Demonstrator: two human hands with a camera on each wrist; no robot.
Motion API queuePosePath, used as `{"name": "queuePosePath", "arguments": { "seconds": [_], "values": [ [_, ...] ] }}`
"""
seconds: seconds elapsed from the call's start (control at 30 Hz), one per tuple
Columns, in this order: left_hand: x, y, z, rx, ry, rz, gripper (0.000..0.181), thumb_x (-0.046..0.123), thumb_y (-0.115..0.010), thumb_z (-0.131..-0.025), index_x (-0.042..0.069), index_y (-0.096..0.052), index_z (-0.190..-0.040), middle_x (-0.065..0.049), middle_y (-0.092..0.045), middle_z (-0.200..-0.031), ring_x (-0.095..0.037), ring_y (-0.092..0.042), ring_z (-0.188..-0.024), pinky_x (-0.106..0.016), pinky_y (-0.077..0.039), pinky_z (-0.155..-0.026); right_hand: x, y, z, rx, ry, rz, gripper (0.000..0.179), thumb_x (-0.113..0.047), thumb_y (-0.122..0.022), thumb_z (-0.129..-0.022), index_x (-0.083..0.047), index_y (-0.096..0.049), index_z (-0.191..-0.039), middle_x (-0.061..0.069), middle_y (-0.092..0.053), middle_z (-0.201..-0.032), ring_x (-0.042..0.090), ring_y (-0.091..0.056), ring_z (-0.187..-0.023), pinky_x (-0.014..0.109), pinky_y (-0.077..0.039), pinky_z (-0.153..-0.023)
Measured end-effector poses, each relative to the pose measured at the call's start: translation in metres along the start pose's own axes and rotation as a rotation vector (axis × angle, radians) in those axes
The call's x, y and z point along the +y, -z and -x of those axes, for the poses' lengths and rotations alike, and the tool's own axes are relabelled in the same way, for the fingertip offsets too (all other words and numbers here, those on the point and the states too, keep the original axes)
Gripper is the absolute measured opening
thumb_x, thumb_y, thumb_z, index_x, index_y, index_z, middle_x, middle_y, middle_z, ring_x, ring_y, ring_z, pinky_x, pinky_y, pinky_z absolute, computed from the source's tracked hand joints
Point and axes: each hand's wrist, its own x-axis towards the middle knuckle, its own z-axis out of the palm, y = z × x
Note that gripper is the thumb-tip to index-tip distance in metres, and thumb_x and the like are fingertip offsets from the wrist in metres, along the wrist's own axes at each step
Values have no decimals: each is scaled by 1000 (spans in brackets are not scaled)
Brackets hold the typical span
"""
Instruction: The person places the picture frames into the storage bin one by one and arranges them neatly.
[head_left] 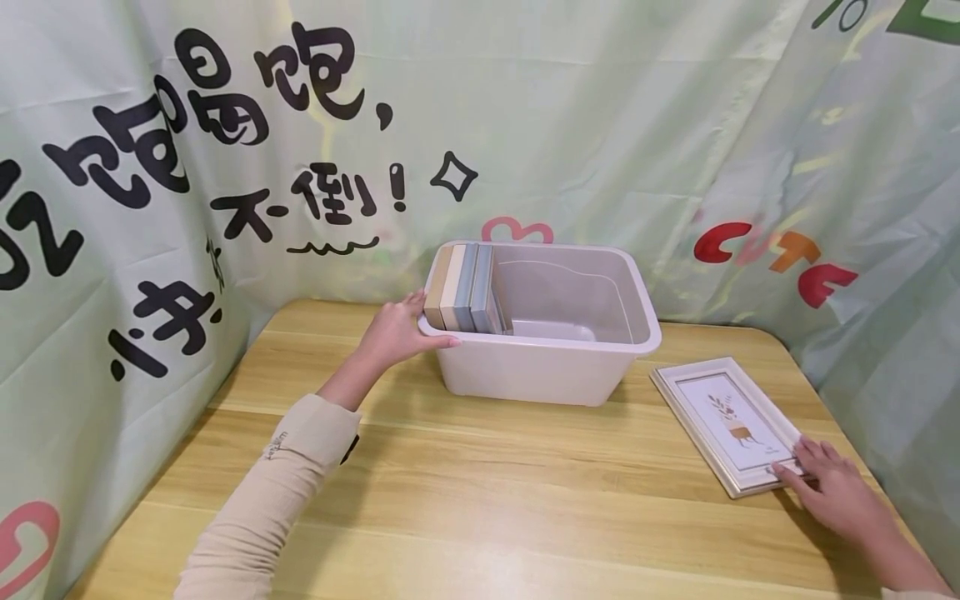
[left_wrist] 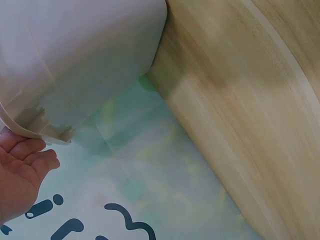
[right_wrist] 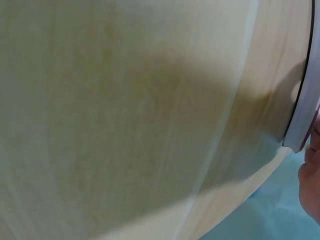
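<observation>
A pale grey plastic storage bin (head_left: 536,367) stands on the wooden table. My left hand (head_left: 393,333) grips its left end, thumb along the front rim; in the left wrist view, the curled fingers (left_wrist: 27,150) lie under the rim. Several slim, book-like items (head_left: 467,292) in tan, cream and blue stand upright inside, against the bin's left end. To the right of the bin, a white picture frame (head_left: 723,425) with a potted-plant print lies face up. My right hand (head_left: 843,492) holds its near right corner, thumb at the near edge and fingers along the right side.
The wooden table (head_left: 480,500) has rounded far corners. Behind it and along both sides hangs a pale green curtain (head_left: 585,125) with black characters and coloured letters. The bin stands near the table's back edge.
</observation>
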Motion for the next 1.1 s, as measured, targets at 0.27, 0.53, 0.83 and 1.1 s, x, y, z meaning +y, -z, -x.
{"name": "queuePosePath", "arguments": {
  "seconds": [0.27, 0.53, 0.83, 1.1],
  "values": [
    [0, -1, 1, 5, 13, 14, 99, 60, -74, -64, -5, -44, -133, -23, -41, -140, -38, -41, -129, -45, -41, -103, 11, 8, -6, -20, 48, 108, 69, -36, -47, -95, 27, -37, -123, 47, -32, -126, 61, -14, -126, 67, -6, -105],
    [0, -2, 4, 3, 3, 36, 98, 59, -74, -65, -7, -45, -132, -23, -40, -140, -38, -40, -129, -45, -42, -102, -19, 11, -19, 339, 197, 105, 56, -32, -46, -96, 20, -50, -115, 43, -49, -111, 57, -45, -102, 59, -27, -103],
    [-1, 1, 3, 2, 13, 19, 102, 60, -74, -64, -6, -41, -135, -24, -40, -140, -38, -41, -128, -45, -42, -102, -69, 10, -68, 811, 378, 146, 76, -57, -29, -94, 12, -59, -99, 32, -58, -81, 49, -52, -70, 57, -41, -63],
    [1, 2, 1, -2, 0, 32, 99, 58, -74, -65, -7, -43, -133, -25, -40, -139, -38, -39, -130, -45, -40, -104, -93, 7, -95, 789, 388, 293, 73, -54, -25, -95, 9, -61, -101, 29, -61, -78, 45, -55, -62, 53, -42, -50]
  ]
}}
